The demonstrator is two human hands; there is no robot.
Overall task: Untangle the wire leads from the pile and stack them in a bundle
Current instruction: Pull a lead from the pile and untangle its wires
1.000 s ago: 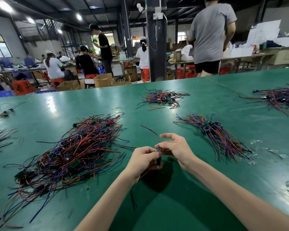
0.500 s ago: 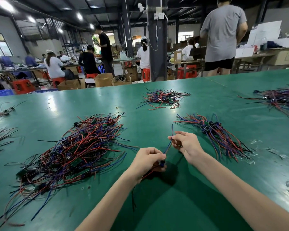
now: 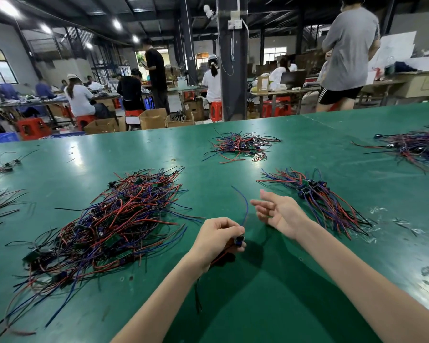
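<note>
Green table (image 3: 282,293), factory floor behind. Left hand (image 3: 218,240) nearest: fingers curled round one wire lead (image 3: 245,206), gripped at its small dark plug end. Blue strand stands up out of the fist; red and black strands trail under the wrist. Right hand (image 3: 280,214) just right of that blue strand, not touching it, fingers loose and spread, holding nothing.

Big tangled pile (image 3: 114,219) lies left of the left hand, mostly unsorted, so lots left by my read. Neater bundle (image 3: 327,201) sits just beyond and right of the right hand, likely the drop spot.

Handling guess: leads are light, thin, floppy and a bit springy, and will snag on neighbours. Best held at the plug end, then strands pulled straight through the fingers, not yanked by the tips.

Further out, a small pile (image 3: 240,144) ahead of both hands and another pile (image 3: 416,147) far right. Workers at benches beyond.
</note>
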